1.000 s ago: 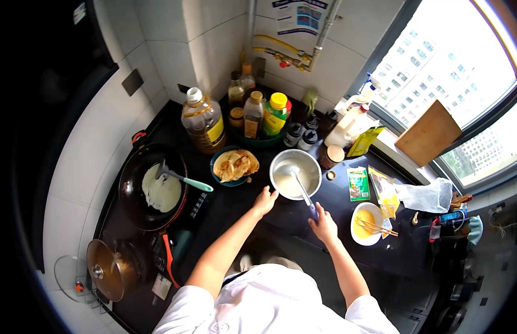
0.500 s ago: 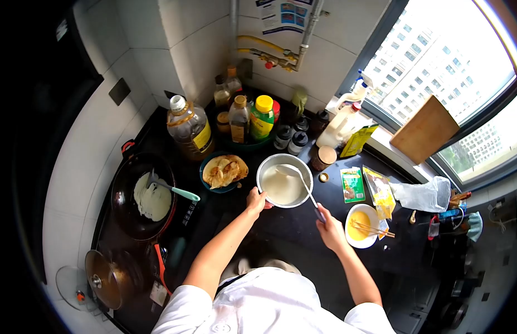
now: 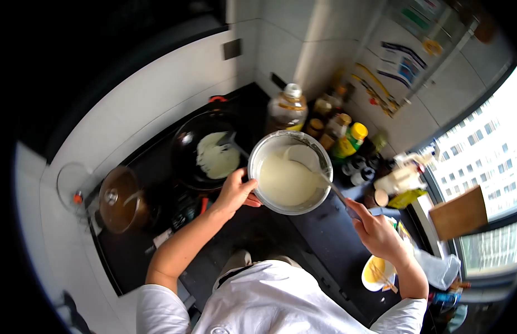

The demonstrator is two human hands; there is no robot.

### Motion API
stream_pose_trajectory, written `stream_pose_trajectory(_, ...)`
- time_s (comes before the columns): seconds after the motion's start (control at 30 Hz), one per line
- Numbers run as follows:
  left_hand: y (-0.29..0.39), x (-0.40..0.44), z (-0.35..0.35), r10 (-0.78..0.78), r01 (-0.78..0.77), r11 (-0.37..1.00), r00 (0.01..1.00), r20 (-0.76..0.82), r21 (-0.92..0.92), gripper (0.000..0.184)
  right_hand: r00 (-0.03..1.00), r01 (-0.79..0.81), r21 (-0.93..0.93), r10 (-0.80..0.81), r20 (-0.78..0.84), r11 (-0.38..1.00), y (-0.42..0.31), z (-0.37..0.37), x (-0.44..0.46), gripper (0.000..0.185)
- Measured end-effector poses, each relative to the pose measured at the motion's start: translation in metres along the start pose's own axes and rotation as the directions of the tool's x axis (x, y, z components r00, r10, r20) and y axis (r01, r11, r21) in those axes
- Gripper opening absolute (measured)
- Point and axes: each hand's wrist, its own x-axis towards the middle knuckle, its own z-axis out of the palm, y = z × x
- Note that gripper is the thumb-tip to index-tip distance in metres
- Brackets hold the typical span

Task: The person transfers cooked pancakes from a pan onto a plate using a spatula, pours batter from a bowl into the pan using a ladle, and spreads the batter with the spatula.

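A round metal bowl (image 3: 292, 211) of pale, runny batter (image 3: 286, 181) is held up in front of me. My left hand (image 3: 236, 195) is closed on its left rim, thumb on the edge and fingers beneath. In my right hand (image 3: 376, 231) is the handle of a ladle (image 3: 304, 157), whose scoop lies in the batter. Left of the bowl, a dark wok (image 3: 182, 142) holds a spread of pale batter (image 3: 218, 158). A spatula (image 3: 230, 140) rests in the wok, its handle partly hidden behind the bowl.
Behind the bowl stand a large oil jug (image 3: 288, 108) and several bottles, one with a yellow cap (image 3: 359, 131). A lidded pot (image 3: 120, 203) is at the left. A white bowl of beaten egg (image 3: 375, 274) with chopsticks sits at the right. A wooden board (image 3: 459, 212) leans by the window.
My view has turned left. The bowl has been lifted off the counter and carried left toward the wok, with my left hand on it and the ladle still in my right hand.
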Motion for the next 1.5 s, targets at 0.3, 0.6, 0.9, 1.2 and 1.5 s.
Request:
stream_pose_trajectory(0.3, 0.016, -0.079, -0.14, -0.006, 0.041, 0.997, 0.9, -0.437, 0.07, 0.036, 0.653, -0.413, 0.455, -0.091, 0.752, 0.789, -0.088, 0.025, 0.15, 0.052)
stream_pose_trajectory(0.6, 0.0, -0.122, -0.2, -0.06, -0.022, 0.992, 0.789, -0.611, -0.125, 0.031, 0.56, -0.415, 0.505, -0.225, 0.797, 0.757, -0.171, 0.031, 0.202, 0.048)
stream_pose_trajectory(0.9, 0.007, -0.118, -0.221, -0.042, -0.068, 0.986, 0.789, -0.613, -0.155, 0.027, 0.607, -0.384, 0.56, -0.257, 0.752, 0.734, -0.198, 0.027, 0.218, 0.048)
stream_pose_trajectory(1.2, 0.011, -0.098, -0.239, -0.031, -0.082, 0.984, 0.791, -0.611, -0.156, 0.026, 0.654, -0.368, 0.557, -0.218, 0.724, 0.744, -0.2, 0.016, 0.231, 0.048)
stream_pose_trajectory(1.5, 0.024, -0.101, -0.253, -0.017, -0.059, 0.994, 0.761, -0.649, -0.096, 0.026, 0.616, -0.368, 0.554, -0.251, 0.747, 0.747, -0.198, 0.012, 0.25, 0.048)
